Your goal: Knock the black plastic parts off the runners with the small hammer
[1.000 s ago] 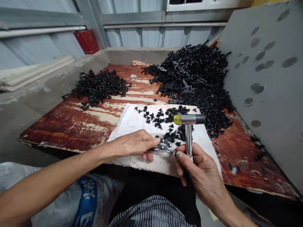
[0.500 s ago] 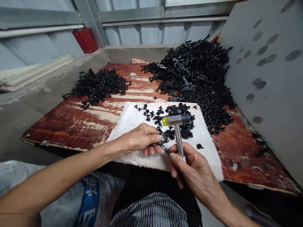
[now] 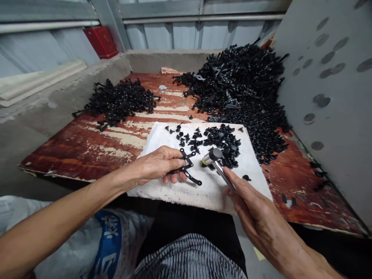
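Observation:
My left hand (image 3: 164, 164) is closed on a black jointed linkage (image 3: 190, 170), whose flat arms with small holes stick out past the fingertips over the white board (image 3: 162, 192). In my right hand (image 3: 250, 193) is a small mallet (image 3: 222, 176) with a metal handle, gripped with the head tilted down to the left. One mallet face is black, the other yellow and mostly hidden. Just behind the mallet head, several small black round-headed pieces (image 3: 222, 137) lie scattered on the board.
A big heap of black parts (image 3: 241, 85) covers the back right of the worn red-brown tabletop (image 3: 72, 149); a smaller heap (image 3: 119, 101) lies at left. A spotted grey panel (image 3: 322, 85) stands along the right. A red box (image 3: 101, 42) sits on the back-left ledge.
My right hand has moved away from the linkage to the right, and the mallet has swung from upright to tilted. My left hand has shifted slightly left with the linkage.

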`<state>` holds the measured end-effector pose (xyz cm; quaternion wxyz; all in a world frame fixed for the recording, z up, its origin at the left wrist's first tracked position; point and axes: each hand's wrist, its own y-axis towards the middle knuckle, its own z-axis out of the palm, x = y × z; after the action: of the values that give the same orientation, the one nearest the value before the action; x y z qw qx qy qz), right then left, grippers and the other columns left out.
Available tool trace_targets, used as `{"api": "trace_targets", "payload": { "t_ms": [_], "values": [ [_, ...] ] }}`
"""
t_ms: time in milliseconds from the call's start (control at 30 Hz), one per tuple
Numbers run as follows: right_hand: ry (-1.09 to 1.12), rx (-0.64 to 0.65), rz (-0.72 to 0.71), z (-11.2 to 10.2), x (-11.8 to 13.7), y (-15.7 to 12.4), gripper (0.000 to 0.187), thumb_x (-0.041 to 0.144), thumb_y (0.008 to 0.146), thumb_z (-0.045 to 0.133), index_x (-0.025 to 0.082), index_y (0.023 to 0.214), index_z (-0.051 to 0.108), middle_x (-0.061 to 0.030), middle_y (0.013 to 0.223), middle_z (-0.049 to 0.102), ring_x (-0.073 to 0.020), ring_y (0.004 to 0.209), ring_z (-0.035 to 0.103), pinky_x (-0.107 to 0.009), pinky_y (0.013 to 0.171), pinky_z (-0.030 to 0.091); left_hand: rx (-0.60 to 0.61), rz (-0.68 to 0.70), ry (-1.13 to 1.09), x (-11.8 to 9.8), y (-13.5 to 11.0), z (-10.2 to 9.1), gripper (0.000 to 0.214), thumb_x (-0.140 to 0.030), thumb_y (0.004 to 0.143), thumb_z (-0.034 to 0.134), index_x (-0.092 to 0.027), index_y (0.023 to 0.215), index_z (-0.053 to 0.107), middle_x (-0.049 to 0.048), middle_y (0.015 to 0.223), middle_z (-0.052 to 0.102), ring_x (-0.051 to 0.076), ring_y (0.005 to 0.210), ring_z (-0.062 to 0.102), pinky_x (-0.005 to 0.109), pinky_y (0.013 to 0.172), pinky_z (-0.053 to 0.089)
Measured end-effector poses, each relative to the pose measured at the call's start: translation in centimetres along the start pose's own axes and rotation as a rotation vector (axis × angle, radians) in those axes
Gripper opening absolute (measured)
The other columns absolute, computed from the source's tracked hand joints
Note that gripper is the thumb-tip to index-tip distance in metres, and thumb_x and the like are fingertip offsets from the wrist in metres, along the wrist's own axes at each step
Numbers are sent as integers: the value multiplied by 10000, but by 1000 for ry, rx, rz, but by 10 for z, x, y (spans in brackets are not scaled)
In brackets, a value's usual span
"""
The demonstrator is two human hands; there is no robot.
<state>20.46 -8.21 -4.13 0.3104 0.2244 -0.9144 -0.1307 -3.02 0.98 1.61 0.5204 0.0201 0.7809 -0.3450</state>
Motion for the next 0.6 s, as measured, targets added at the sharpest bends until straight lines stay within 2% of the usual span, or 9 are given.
{"api": "trace_targets", "payload": {
  "t_ms": [100,200,300,333,400,467,500,600],
  "values": [
    [-16,12,7,0,3,-8,632,72,939,389,258,1542,346,-164,1151,741,-251,931,767,-377,717,651,13,32,14,1,1,0,165,-202,868,537,-103,767,623,81,797,745,30,424,449,193,428,340],
    [66,35,67,-2,3,-21,668,87,952,413,326,1567,306,-128,1283,697,-249,1066,727,-401,838,627,22,81,18,2,4,1,195,-237,874,539,-99,767,628,91,848,748,18,423,393,194,418,285],
    [201,83,201,-4,2,-35,596,168,964,488,349,1526,407,-85,1363,657,-255,1167,676,-416,947,579,56,128,22,5,9,3,276,-325,884,563,-107,721,611,79,790,735,16,418,364,193,415,262],
    [251,83,275,-5,2,-38,552,219,963,518,342,1498,461,-85,1315,688,-256,1115,701,-404,913,599,64,128,28,6,10,4,283,-328,883,569,-113,701,597,73,766,729,14,408,357,193,411,255],
    [370,45,445,-5,3,-41,493,318,954,554,319,1447,541,-92,1061,772,-228,821,753,-336,694,651,68,114,42,8,14,6,271,-291,875,573,-122,664,573,56,711,711,10,383,344,193,397,234],
    [491,-17,593,-4,4,-40,482,391,943,567,299,1416,576,-60,795,744,-162,503,630,-250,426,563,78,107,52,9,16,8,265,-260,871,571,-121,645,576,40,665,686,11,369,348,192,388,224],
    [540,-41,646,-2,4,-40,480,419,936,572,293,1399,592,-40,725,707,-137,430,550,-227,355,496,85,101,51,9,17,8,268,-258,873,571,-119,643,584,30,635,667,12,363,352,191,384,223],
    [618,-73,718,2,5,-38,473,461,912,594,278,1347,630,3,624,605,-111,384,428,-209,305,397,105,57,41,6,18,11,277,-252,884,569,-117,644,596,-4,539,596,17,340,350,183,371,216]
  ]
}}
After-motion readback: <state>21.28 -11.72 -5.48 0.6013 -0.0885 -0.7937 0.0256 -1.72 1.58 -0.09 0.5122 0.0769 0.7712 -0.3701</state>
